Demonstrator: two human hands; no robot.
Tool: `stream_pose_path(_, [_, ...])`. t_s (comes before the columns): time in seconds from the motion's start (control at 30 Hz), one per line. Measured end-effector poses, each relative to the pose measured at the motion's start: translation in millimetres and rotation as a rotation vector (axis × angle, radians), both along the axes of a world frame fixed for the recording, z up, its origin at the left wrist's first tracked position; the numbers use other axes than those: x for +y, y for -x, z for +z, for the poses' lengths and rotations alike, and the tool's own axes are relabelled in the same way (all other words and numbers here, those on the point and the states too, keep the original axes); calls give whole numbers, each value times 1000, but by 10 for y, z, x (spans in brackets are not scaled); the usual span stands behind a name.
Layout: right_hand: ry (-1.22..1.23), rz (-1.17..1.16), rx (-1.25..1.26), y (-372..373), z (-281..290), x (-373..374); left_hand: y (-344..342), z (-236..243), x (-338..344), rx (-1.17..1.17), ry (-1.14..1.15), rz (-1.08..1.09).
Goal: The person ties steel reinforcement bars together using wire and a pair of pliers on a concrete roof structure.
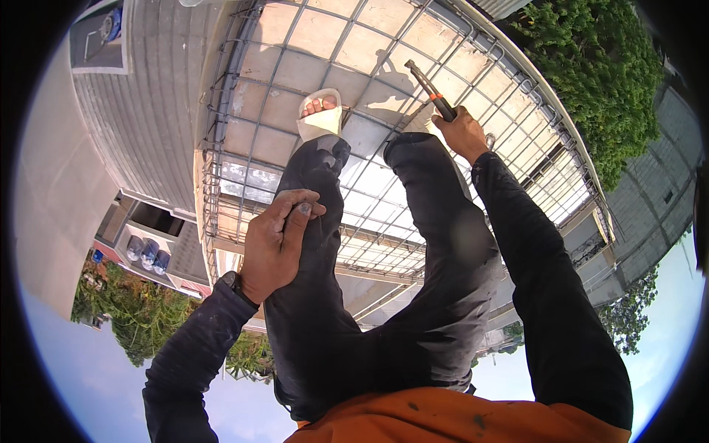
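My right hand (464, 136) is closed round the black grip of a hand tool (434, 94) with orange bands and a slim metal shaft. Its narrow, slightly hooked end points away from me over a grid of steel reinforcing bars (347, 38); the exact kind of tool cannot be made out. Above my left thigh, my left hand (275, 240) is closed, thumb pressed against curled fingers. Whatever it may pinch is too small or hidden to name. Neither hand touches the bars.
Pale boards (309, 31) lie beneath the bar grid. My foot in a pale, open-toed shoe (319, 125) rests on it. Bent bar ends (528, 85) line the right edge. Corrugated roofing (166, 88) lies left; a leafy tree (591, 70) and a block wall (657, 170) stand right.
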State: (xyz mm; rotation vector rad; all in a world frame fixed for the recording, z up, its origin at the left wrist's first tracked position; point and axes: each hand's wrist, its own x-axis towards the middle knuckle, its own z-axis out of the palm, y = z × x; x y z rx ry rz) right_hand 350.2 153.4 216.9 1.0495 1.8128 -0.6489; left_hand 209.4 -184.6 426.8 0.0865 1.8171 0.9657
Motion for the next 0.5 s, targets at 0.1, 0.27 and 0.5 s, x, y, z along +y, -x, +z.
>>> stream_pose_path(0.1, [127, -365, -17, -116, 705, -81, -76, 78, -115, 47, -31, -82])
stream_pose_path(0.27, [291, -933, 54, -114, 2134, -506, -306, 35, -427, 147, -46, -195])
stream_pose_path(0.5, [-27, -459, 320, -182, 3245, -1581, -501, 34, -739, 221, -40, -228])
